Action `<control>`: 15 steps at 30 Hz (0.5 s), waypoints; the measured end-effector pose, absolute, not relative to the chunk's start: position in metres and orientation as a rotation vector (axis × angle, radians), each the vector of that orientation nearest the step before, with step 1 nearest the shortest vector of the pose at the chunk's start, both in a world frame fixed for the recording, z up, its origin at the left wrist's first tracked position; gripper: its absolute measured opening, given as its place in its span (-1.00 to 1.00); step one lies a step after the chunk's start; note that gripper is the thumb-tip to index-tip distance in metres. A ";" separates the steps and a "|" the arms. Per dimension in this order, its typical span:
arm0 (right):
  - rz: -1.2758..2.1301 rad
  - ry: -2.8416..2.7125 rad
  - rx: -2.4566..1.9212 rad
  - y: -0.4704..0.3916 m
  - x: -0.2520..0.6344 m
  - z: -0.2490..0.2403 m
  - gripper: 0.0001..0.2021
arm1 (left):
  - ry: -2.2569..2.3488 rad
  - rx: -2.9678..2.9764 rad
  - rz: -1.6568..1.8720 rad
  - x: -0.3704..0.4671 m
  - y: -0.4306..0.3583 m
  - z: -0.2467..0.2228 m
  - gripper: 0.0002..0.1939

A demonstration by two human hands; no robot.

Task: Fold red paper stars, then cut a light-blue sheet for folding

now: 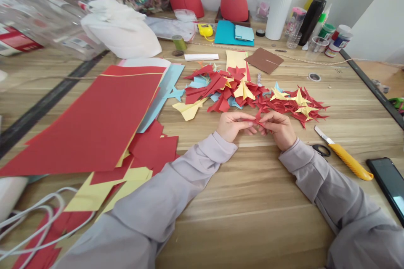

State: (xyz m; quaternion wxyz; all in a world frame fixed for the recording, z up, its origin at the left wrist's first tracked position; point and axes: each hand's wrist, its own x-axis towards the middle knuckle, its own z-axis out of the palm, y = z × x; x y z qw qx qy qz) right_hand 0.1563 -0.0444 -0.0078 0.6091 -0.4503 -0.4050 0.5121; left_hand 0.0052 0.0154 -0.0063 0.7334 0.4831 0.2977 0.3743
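Between my two hands is a small folded red paper piece [259, 118], pointed like a star. My left hand [235, 125] pinches its left side, and my right hand [279, 129] grips the right side with thumb and fingers. Just beyond my hands lies a heap of folded paper pieces [217, 86], mostly red with some yellow and blue. To its right, a pile of red paper stars [293, 103] has a few yellow ones on top. One pale yellow folded piece [189, 109] rests left of the heap.
Large red paper sheets [94, 122] and cut yellow strips [91, 191] cover the left side, near white cables [41, 227]. At right lie a yellow utility knife [347, 157] with its blade out, black-handled scissors [321, 150] and a phone [388, 183]. Bottles and jars stand behind.
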 end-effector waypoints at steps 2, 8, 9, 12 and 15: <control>1.170 -0.934 -1.045 -0.045 0.156 -0.008 -0.94 | 0.659 1.040 0.821 0.005 0.015 -0.005 -0.76; 1.164 -0.928 -1.066 -0.045 0.157 -0.008 -0.95 | 0.686 1.036 0.845 0.006 0.013 -0.003 -0.78; 1.165 -0.925 -1.065 -0.045 0.157 -0.008 -0.95 | 0.694 1.027 0.839 0.006 0.013 -0.003 -0.78; 1.164 -0.916 -1.065 -0.045 0.156 -0.008 -0.94 | 0.706 0.978 0.798 0.005 0.014 -0.002 -0.78; 1.162 -0.909 -1.071 -0.045 0.156 -0.008 -0.95 | 0.673 0.941 0.759 0.004 0.016 -0.002 -0.77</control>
